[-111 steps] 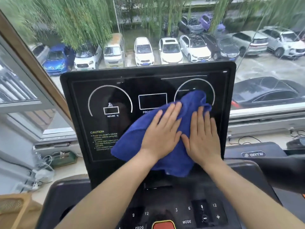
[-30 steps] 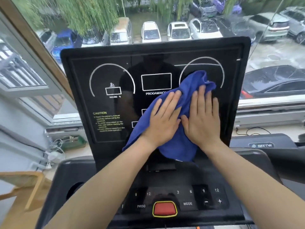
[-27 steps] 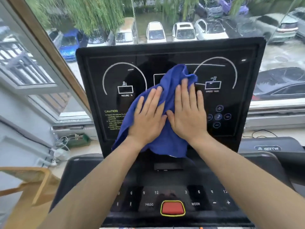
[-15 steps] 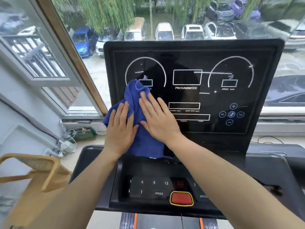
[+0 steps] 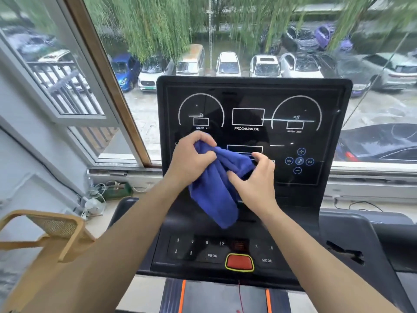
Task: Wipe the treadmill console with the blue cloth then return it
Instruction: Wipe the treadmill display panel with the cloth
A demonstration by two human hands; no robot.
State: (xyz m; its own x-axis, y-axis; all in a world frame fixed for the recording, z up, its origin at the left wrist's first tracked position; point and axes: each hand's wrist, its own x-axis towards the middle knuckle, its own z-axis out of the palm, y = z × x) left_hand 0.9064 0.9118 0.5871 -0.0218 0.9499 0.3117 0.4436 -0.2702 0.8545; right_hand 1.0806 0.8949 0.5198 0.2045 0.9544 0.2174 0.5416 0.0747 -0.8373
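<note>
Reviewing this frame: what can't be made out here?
- Caution text on the console, head view: hidden behind the left hand and blue cloth.
- Fine labels under the lower display boxes: covered by the cloth and right hand.
- Where the cloth goes back: not shown.

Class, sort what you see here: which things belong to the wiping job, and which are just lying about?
Part of the job:
- bunched blue cloth
- black glossy treadmill console
- left hand
- right hand

Just lying about:
- tan woven-cane chair
- white plug and cables
- red stop button
</note>
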